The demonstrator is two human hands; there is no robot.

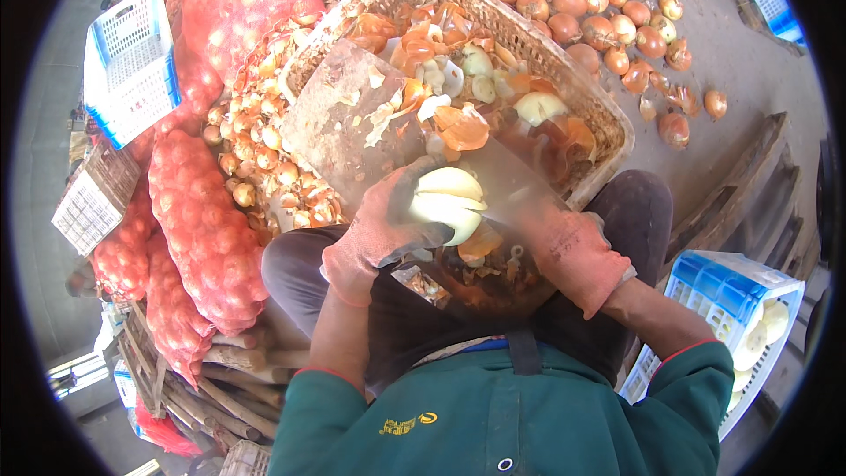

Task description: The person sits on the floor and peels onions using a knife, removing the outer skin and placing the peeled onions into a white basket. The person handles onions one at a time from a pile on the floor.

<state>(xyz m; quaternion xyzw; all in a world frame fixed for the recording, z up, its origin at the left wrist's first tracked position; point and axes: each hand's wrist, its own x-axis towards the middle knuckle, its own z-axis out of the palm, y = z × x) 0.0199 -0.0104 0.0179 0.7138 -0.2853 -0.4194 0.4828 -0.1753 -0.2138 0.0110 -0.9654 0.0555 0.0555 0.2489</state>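
Note:
My left hand [380, 225], in an orange work glove with dark palm coating, grips a peeled onion [446, 186]. A deep split runs across the pale onion and opens toward my right hand [552, 231]. That hand, gloved alike, is close beside the onion's right side. Its fingers are motion-blurred, and a pale streak near them could be a blade; I cannot tell what it holds. Beyond the onion, a dirty board [350, 119] lies over a grimy plastic crate [611, 119]. Onion skins [462, 127] and pale onion pieces [538, 108] are in the crate and partly on the board.
Red mesh sacks of onions [201, 231] and loose small onions [264, 139] lie left. Unpeeled onions [572, 0] cover the floor at upper right. A blue-and-white crate [714, 291] with peeled onions stands by my right elbow, near a wooden pallet [727, 178].

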